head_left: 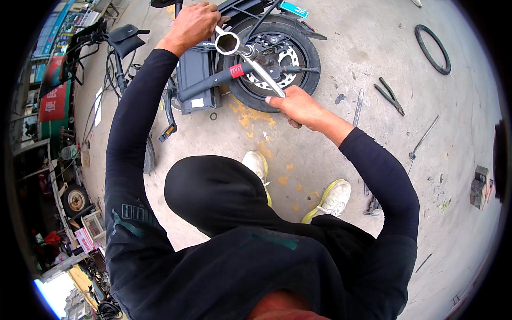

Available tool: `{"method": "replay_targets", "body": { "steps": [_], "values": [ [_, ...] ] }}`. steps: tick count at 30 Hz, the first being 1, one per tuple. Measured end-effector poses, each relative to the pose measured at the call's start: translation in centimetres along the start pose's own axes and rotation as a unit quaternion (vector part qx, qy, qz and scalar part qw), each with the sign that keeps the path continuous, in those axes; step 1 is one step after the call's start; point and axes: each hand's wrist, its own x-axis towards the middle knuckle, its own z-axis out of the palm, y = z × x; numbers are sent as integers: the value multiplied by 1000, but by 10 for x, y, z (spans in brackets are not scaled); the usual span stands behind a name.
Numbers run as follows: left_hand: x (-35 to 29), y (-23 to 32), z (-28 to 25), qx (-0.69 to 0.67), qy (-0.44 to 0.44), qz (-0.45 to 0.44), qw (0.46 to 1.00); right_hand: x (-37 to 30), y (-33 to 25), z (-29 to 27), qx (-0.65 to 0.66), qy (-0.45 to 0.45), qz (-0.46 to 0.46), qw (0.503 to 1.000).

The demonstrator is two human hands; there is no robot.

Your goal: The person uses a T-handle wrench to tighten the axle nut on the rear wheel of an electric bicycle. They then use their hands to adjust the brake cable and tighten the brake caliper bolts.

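With both hands I grip a chrome cross-shaped socket wrench point(266, 78), whose open hexagonal socket faces up toward me. My left hand point(193, 25) is closed round its far-left arm, partly hidden by the fingers. Lower on the right, my right hand point(300, 108) is wrapped round the end of the opposite arm. Beyond the wrench is the electric bike's wheel point(310, 60), with a black tyre and a silver brake disc. The tool's inner end lies over the hub area; its exact contact there is hidden. A dark frame tube point(210, 85) with a red band passes close by.
On the concrete at right lie pliers point(391, 98), a long spanner point(359, 105), a thin metal rod point(425, 136) and a black rubber ring point(432, 49). The bike's pedal point(168, 132) juts out left of my shoes point(332, 200). A small block-shaped object point(479, 186) stands far right.
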Motion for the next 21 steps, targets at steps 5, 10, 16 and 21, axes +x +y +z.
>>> {"method": "replay_targets", "body": {
  "steps": [5,10,16,21],
  "values": [
    [-32,18,19,-24,-13,-49,998,-5,-4,-16,-101,6,26,995],
    [-53,26,23,-67,-56,-96,992,-2,-24,-56,-266,39,-10,963],
    [-53,58,2,-110,-128,-153,974,9,-47,-119,-578,224,-162,768],
    [-68,34,7,-124,-100,-90,983,4,-20,-63,-460,103,-83,878]
  ]
}}
